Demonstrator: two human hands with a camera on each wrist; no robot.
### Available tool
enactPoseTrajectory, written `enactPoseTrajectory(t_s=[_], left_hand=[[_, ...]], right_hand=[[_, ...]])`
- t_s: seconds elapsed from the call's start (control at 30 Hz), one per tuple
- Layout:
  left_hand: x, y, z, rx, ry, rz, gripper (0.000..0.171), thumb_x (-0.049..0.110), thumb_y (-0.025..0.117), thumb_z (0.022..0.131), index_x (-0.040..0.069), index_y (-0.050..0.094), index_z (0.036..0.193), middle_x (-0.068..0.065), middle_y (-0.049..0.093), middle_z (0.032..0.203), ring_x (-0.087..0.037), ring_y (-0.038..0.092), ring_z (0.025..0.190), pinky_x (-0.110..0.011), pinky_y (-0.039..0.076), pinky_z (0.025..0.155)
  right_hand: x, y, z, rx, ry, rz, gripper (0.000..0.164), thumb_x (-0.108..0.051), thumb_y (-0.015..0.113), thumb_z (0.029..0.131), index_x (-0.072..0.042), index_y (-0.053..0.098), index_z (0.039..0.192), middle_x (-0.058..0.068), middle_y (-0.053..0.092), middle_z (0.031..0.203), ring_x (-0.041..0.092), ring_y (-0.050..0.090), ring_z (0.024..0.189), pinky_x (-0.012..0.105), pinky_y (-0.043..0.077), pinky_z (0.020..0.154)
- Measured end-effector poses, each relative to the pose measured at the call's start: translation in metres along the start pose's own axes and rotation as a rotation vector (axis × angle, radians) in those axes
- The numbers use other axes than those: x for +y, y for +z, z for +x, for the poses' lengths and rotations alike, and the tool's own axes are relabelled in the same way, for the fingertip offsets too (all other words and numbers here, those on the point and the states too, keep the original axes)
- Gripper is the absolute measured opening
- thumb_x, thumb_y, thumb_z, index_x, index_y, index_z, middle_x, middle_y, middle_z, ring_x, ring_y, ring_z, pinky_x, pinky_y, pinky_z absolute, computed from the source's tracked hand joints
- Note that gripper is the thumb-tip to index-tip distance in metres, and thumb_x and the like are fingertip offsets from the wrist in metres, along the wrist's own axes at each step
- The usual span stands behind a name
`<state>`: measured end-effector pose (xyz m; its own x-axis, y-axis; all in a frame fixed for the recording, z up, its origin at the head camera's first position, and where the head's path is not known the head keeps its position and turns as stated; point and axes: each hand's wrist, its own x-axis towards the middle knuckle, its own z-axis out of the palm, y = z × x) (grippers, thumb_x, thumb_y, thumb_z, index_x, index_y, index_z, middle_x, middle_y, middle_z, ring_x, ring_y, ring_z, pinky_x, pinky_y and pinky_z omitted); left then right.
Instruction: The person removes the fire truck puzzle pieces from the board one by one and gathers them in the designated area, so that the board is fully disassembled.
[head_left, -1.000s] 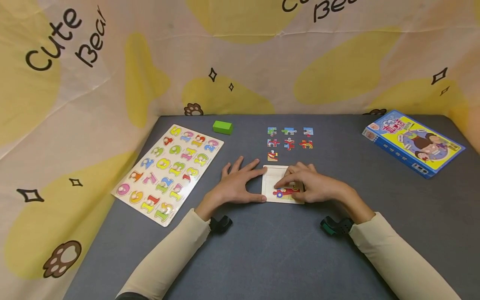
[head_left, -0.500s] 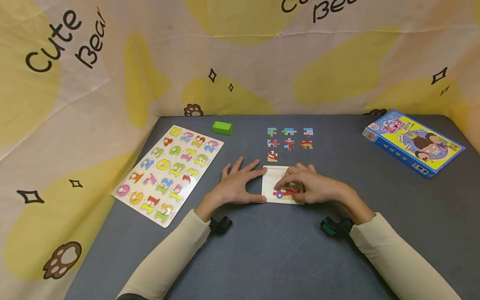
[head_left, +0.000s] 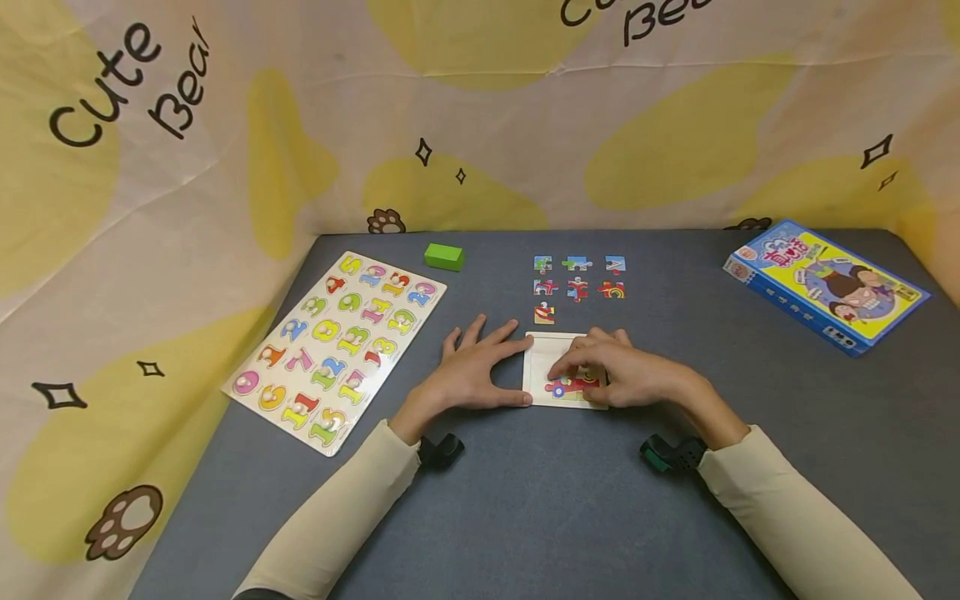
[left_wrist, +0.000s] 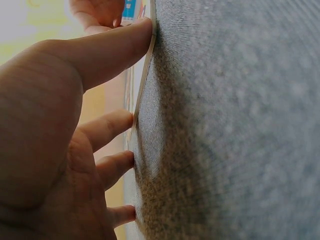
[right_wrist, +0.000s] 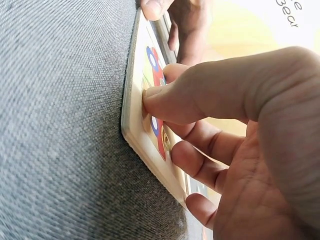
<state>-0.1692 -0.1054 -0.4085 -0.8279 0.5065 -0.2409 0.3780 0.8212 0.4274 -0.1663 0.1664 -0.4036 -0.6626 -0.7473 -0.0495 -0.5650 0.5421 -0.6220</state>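
Note:
A small white puzzle tray (head_left: 538, 358) lies flat on the grey table between the two hands. Along its front side sit joined puzzle pieces (head_left: 559, 387) that show part of a red vehicle with blue wheels. My left hand (head_left: 467, 373) has its fingers spread, and the thumb and index finger touch the tray's left edge. Over the tray's right part, my right hand (head_left: 637, 367) bends its fingers down and pinches a puzzle piece in the front row between thumb and fingers. In the right wrist view the thumb covers part of the picture (right_wrist: 153, 125), so that piece's outline is partly hidden.
Several loose puzzle pieces (head_left: 577, 289) lie in rows behind the tray. A number board (head_left: 337, 350) is at the left, with a green block (head_left: 444, 257) behind it. At the back right lies a blue and yellow box (head_left: 828, 287). A patterned cloth (head_left: 525, 125) hangs behind.

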Motion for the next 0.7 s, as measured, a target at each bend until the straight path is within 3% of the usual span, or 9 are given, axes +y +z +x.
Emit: enactPoseTrajectory(t_s=[0.7], left_hand=[[-0.0002, -0.0001, -0.0008, 0.005, 0.004, 0.0, 0.087, 0.062, 0.074, 0.083, 0.038, 0.037, 0.158, 0.006, 0.019, 0.172, -0.037, -0.003, 0.16, -0.067, -0.003, 0.121]], right_hand=[[0.0008, 0.0026, 0.0006, 0.029, -0.027, -0.002, 0.041, -0.008, 0.079, 0.083, -0.024, 0.074, 0.121, -0.008, 0.067, 0.1, 0.016, 0.045, 0.091, 0.038, 0.022, 0.077]])
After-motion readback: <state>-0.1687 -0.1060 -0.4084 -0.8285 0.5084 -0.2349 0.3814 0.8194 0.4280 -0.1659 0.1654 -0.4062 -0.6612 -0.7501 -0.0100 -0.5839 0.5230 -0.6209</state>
